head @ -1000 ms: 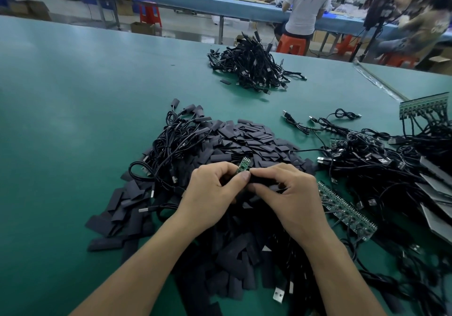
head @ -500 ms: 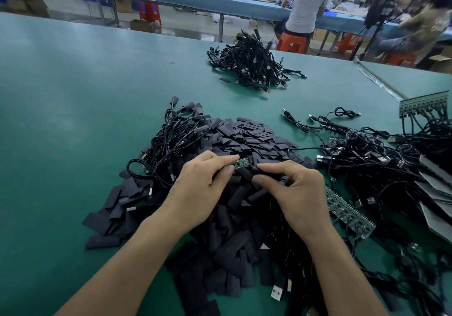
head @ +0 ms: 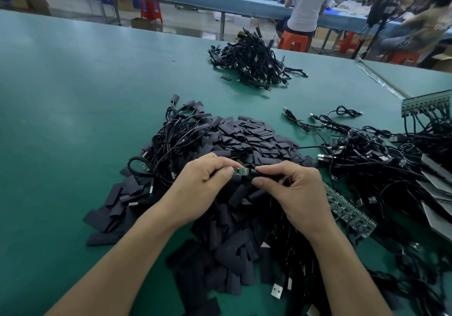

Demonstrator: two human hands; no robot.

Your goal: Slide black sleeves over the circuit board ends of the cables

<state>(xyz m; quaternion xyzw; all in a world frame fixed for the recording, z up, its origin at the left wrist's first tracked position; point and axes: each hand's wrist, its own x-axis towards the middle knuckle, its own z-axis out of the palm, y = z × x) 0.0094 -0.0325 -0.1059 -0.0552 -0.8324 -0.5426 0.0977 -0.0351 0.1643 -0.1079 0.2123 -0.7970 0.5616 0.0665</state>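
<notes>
Over a heap of flat black sleeve pieces [head: 244, 139] on the teal-green table mat [head: 73, 120], the left hand [head: 200, 188] pinches a small green circuit board [head: 241, 171]. At its three o'clock, the right hand [head: 298, 193] pinches a black tubular sleeve [head: 265, 173] just beside the board. A bundle of black cables [head: 254, 64] lies well apart at twelve o'clock, a tangle of black USB cables [head: 391, 164] at three o'clock, and a long green strip of joined boards [head: 349, 211] at four o'clock near the right wrist.

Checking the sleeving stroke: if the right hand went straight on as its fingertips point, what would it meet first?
Probably the green circuit board, pinched by the left hand just ahead of the right hand and its black sleeve; depths seem matched.
</notes>
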